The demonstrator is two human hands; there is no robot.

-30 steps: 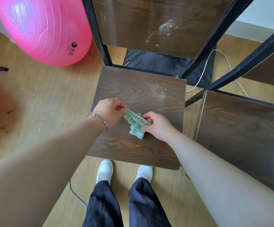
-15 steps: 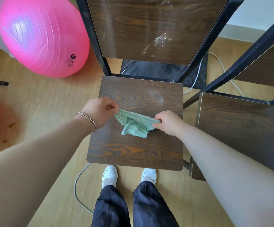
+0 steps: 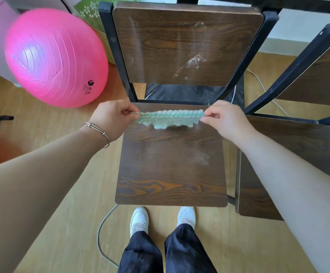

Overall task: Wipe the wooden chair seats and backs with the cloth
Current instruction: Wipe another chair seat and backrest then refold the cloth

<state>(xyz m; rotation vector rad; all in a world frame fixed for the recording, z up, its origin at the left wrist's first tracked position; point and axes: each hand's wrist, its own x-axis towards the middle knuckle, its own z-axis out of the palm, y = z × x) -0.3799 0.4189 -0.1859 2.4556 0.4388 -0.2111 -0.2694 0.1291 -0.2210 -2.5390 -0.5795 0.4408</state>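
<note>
Wooden floor (image 3: 42, 125) carries two chairs and one pink ball (image 3: 55, 58). We hold our one cloth (image 3: 170, 119) stretched between two hands, the left hand (image 3: 113, 119) pinching one end and the right hand (image 3: 227, 119) the other. Its long axis runs side to side over the rear of the near seat (image 3: 170, 174). That chair's dusty back (image 3: 179, 46) stands just beyond, about equally near either hand; the second chair (image 3: 298, 154) sits to our right.

pink exercise ball (image 3: 55, 58), grey cable (image 3: 105, 229)
</note>
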